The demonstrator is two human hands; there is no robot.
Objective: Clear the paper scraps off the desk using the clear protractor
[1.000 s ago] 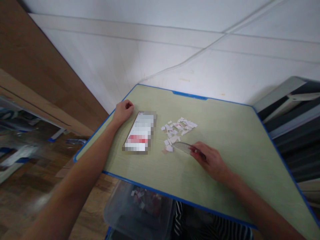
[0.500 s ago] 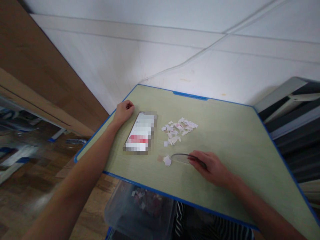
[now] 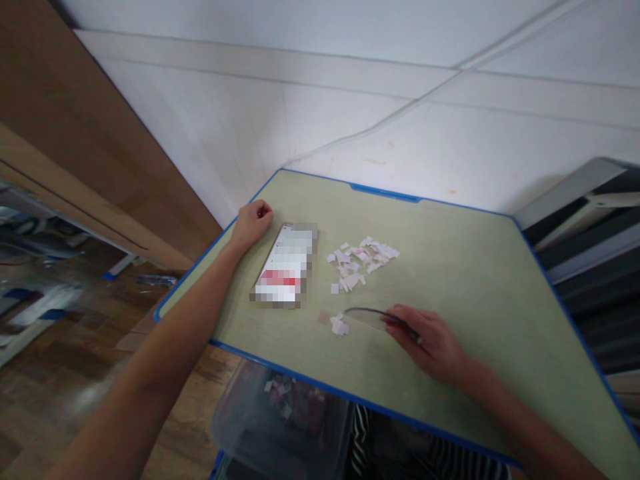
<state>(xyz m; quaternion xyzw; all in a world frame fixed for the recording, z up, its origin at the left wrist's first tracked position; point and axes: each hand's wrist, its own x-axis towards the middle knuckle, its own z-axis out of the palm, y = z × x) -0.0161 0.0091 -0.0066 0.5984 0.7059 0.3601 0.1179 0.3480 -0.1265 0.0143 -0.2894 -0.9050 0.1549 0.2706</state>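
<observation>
My right hand point(image 3: 425, 340) is closed on a thin curved tool point(image 3: 367, 311) with a dark upper edge and a clear, greyish part below. Its far tip sits just above a small heap of white paper scraps point(image 3: 340, 325); whether it touches them I cannot tell. A pinkish paper square point(image 3: 323, 318) lies left of that heap. Farther back is a larger spread of paper scraps point(image 3: 367, 257). Curled on the table's left side, my left hand point(image 3: 255, 220) has something dark among its fingers, which I cannot make out. A phone point(image 3: 285, 267) with a blurred screen lies beside it.
The light green folding table point(image 3: 450, 267) has a blue rim and stands against a white wall point(image 3: 350, 127). Below its front edge is a clear plastic bin point(image 3: 235, 420) with more scraps inside. Grey folded furniture point(image 3: 580, 213) leans at the right, and a wooden panel point(image 3: 130, 127) stands left.
The view has shifted slightly, moving everything a little to the right. By the tool's tip, the white heap looks slightly different and the pinkish square shows more fully. Both hands keep their places.
</observation>
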